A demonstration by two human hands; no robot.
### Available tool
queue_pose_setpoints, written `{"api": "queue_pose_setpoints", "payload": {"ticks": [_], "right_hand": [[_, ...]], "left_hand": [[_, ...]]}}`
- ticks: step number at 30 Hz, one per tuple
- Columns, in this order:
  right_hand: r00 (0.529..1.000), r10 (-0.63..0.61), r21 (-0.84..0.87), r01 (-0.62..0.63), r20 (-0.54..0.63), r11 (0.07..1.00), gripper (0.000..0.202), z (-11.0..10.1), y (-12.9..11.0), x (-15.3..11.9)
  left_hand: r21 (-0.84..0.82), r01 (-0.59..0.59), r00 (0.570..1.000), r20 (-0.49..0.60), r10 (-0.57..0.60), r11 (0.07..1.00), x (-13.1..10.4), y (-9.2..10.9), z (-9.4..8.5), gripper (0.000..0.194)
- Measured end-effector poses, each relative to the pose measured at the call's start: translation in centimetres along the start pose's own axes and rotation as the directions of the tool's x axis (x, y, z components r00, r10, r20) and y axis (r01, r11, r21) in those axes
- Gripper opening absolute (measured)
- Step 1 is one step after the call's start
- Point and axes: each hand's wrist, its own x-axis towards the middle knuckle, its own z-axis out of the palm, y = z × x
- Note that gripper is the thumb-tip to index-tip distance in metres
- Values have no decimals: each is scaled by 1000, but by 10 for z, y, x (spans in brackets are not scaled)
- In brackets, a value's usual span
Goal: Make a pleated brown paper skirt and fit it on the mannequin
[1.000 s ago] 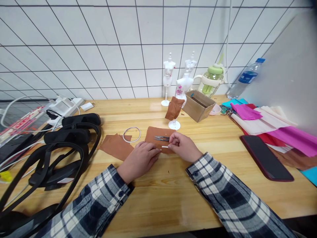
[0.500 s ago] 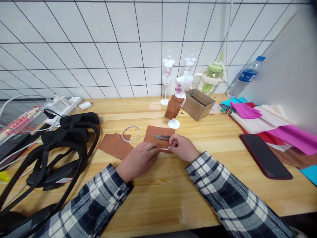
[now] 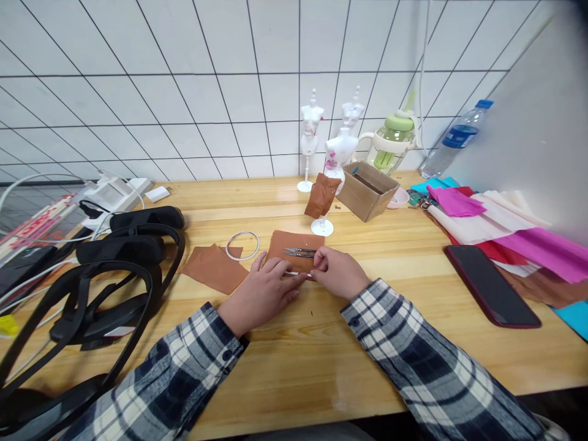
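A brown cloth piece lies flat in the middle of the wooden table, with small dark thread snips on top of it. My left hand rests on its lower left edge, fingers spread and palm down. At the lower right edge, my right hand is pinched; what its fingertips hold is too small to make out. A thin white strip shows along the cloth's near edge between the hands. More brown cloth and a silver ring lie to the left.
White mannequins stand behind, one draped with brown cloth. A cardboard box, green-lidded cup and bottle are behind right. A phone and coloured fabrics lie right; black headsets sit left.
My left hand's fingers have spread out and shifted slightly right over the cloth's near edge. My right hand stays pinched in almost the same place.
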Motion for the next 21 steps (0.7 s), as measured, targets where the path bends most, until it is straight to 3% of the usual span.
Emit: {"api": "queue_pose_setpoints", "payload": {"ticks": [13, 21], "right_hand": [[995, -97, -127, 97, 8, 987, 10, -3, 0, -1], [988, -144, -171, 151, 57, 974, 10, -2, 4, -1]], "left_hand": [[-29, -17, 1000, 15, 18, 999, 3, 1, -6, 32], [-85, -72, 996, -52, 68, 994, 2, -1, 1, 33]]}}
